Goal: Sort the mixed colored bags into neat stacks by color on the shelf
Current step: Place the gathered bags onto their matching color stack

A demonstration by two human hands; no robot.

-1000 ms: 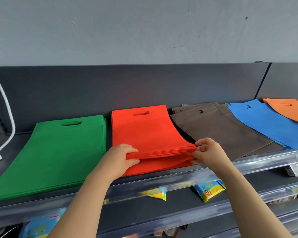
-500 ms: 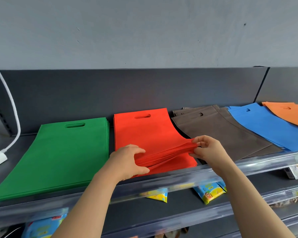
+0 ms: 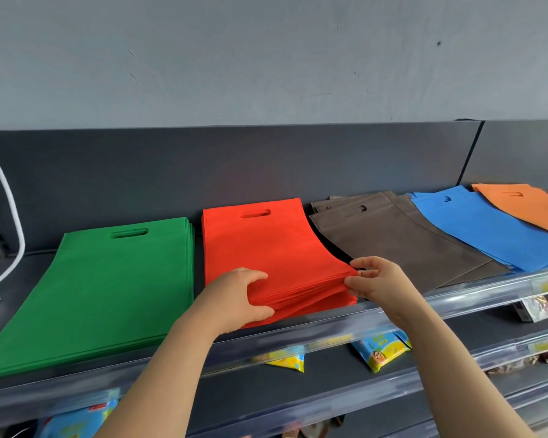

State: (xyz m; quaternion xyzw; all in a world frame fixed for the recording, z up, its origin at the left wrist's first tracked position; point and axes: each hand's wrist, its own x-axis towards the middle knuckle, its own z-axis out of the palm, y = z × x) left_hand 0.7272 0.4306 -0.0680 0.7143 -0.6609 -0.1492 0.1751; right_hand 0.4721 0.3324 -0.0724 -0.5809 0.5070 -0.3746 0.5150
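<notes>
Red stack (image 3: 260, 248) lengthwise, handle end rearward

Both hands, left hand (image 3: 238, 298) and right hand (image 3: 381, 284), grip the red bags (image 3: 266, 248).

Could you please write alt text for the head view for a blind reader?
The left hand and right hand grip the near corners of a stack of flat red fabric bags on a dark grey shelf. A neat green bag stack lies left of it; brown bags, blue bags and orange bags overlap at right.
</notes>
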